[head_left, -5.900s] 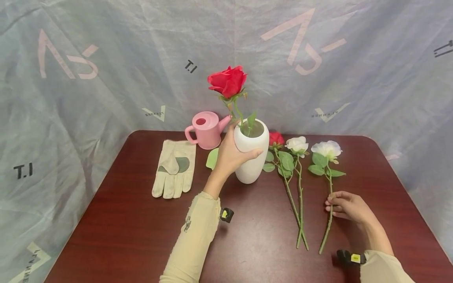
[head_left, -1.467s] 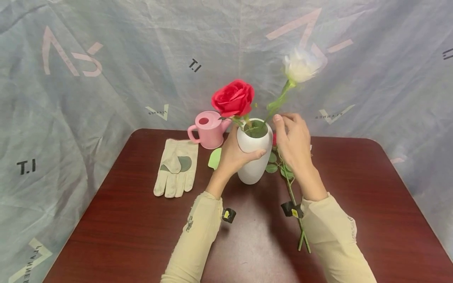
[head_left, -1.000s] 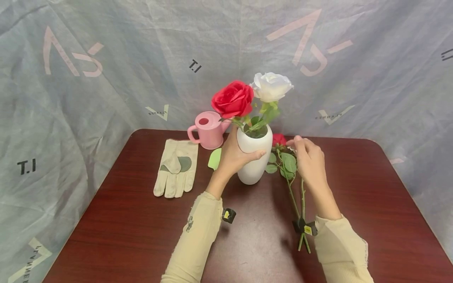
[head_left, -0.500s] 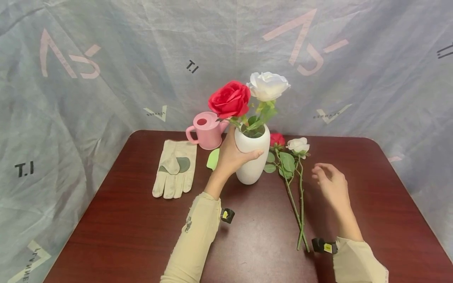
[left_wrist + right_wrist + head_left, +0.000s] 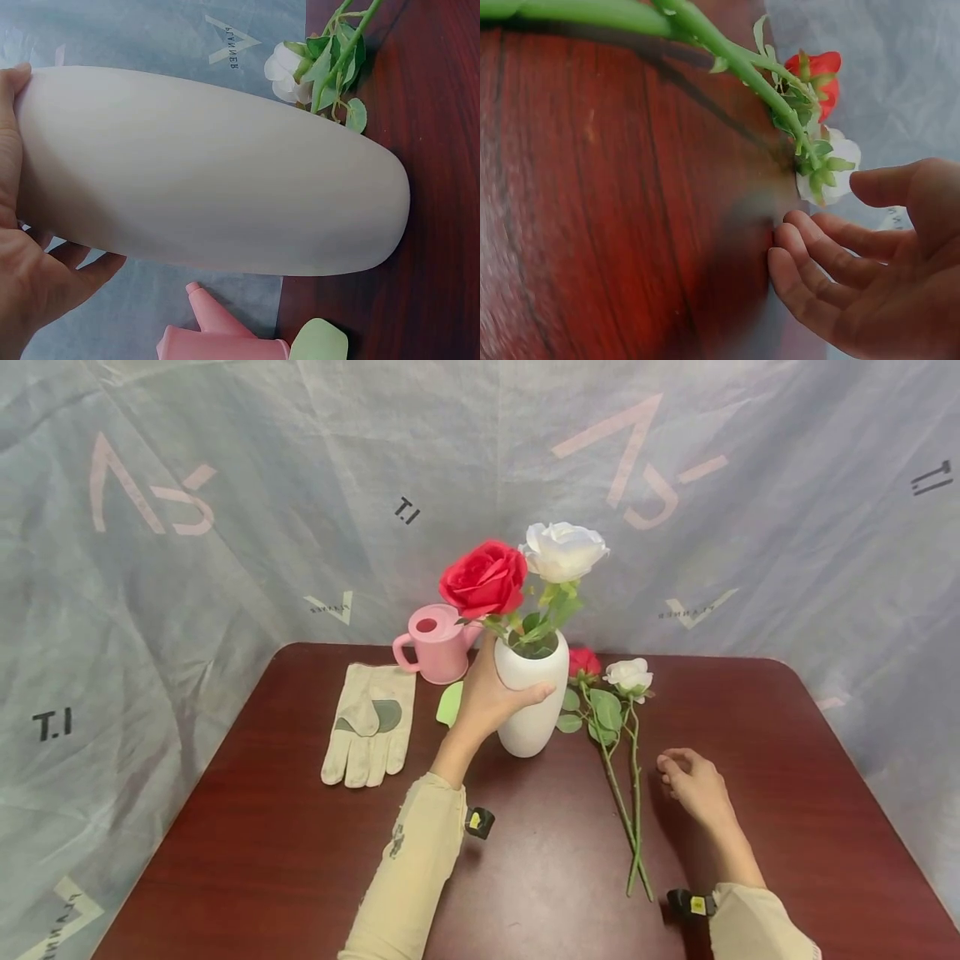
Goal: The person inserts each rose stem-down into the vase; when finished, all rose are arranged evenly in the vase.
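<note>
My left hand (image 5: 486,697) grips the white vase (image 5: 531,727) near its top, thumb across the front. In the left wrist view the vase (image 5: 225,172) fills the middle, its base on the tabletop. A red rose (image 5: 483,578) and a white rose (image 5: 564,552) stand in the vase; their lower stems are hidden inside. My right hand (image 5: 697,789) hovers over the table with fingers loosely bent, holding nothing. To its left lie another red rose (image 5: 582,662) and white rose (image 5: 628,675), stems crossed near the front. The right wrist view shows those blooms beyond the right hand (image 5: 877,277).
A pink watering can (image 5: 441,647) stands behind and left of the vase. Farther left lies a cream work glove (image 5: 371,727) with a grey-green patch. A light green object (image 5: 450,703), partly hidden, sits beside my left wrist. A grey cloth (image 5: 337,485) hangs behind the table.
The white rose once at the far right of the table now stands in the vase. My right hand has let it go and drawn back right and nearer. The left hand stays on the vase.
</note>
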A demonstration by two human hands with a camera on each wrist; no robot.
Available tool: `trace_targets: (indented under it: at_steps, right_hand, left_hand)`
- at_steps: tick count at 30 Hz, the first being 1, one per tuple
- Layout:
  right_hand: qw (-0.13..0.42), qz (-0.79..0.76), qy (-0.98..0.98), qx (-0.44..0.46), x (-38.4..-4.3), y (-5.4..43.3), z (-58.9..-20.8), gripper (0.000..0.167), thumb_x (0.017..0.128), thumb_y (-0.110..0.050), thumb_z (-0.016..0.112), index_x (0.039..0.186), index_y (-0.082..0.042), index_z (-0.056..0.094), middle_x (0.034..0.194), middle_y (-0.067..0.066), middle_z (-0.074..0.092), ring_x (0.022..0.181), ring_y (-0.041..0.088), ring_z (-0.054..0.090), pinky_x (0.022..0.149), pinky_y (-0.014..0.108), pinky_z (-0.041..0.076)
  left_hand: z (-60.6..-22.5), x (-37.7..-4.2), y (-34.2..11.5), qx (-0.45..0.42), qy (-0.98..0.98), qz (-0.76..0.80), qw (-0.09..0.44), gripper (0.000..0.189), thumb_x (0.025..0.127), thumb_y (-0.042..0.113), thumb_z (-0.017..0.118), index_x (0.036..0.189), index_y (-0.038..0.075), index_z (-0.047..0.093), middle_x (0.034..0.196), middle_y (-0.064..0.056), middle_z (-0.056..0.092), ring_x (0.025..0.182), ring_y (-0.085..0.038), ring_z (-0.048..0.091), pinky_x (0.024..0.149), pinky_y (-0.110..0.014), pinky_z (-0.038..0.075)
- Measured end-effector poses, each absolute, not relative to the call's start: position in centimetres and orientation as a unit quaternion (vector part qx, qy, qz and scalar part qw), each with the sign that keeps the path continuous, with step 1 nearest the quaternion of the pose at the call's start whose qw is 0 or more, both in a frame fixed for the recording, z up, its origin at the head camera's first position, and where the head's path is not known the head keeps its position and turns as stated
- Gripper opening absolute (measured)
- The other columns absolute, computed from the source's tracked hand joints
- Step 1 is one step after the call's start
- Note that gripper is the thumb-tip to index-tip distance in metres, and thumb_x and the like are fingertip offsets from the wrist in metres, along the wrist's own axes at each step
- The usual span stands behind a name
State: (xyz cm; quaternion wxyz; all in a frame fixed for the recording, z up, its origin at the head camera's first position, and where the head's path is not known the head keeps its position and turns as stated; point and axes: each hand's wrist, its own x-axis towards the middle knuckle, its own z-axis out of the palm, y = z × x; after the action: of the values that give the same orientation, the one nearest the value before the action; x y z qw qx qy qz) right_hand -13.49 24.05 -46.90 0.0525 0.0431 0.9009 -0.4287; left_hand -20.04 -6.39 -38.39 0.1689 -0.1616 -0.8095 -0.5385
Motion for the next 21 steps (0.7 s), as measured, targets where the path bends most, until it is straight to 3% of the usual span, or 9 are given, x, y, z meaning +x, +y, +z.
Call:
trace_targets:
  at_steps: [10,17,21]
  right_hand:
    - [0.041,-0.409,0.91,0.051,-13.9,22.4,-47.7,0.052,0.097,-0.038,0.043,0.118,0.008,0.052,0.091,0.017,0.065,0.07,0.017,0.063,0.064,0.03,0.049]
    - [0.06,-0.463,0.883,0.039,-14.6,21.9,-48.7,0.037,0.095,-0.023,0.054,0.115,0.008,0.055,0.096,0.019,0.067,0.084,0.024,0.064,0.069,0.033,0.051]
    - [0.077,-0.492,0.867,0.038,-14.7,22.2,-48.7,0.033,0.094,-0.019,0.055,0.114,0.009,0.056,0.096,0.016,0.068,0.086,0.018,0.063,0.071,0.03,0.05]
  left_hand:
    - [-38.7,-19.9,-6.5,-0.154,-0.808,-0.543,0.169,0.092,0.063,0.033,0.083,0.138,0.019,0.032,0.124,0.006,0.049,0.106,-0.008,0.052,0.085,-0.032,0.046]
    - [-38.7,-19.9,-6.4,-0.154,-0.806,-0.546,0.17,0.092,0.063,0.033,0.084,0.138,0.019,0.032,0.125,0.006,0.049,0.106,-0.009,0.052,0.085,-0.032,0.046]
    - [-38.5,-20.0,-6.3,-0.157,-0.805,-0.548,0.168,0.092,0.063,0.033,0.084,0.138,0.019,0.032,0.125,0.006,0.049,0.106,-0.009,0.052,0.085,-0.032,0.046]
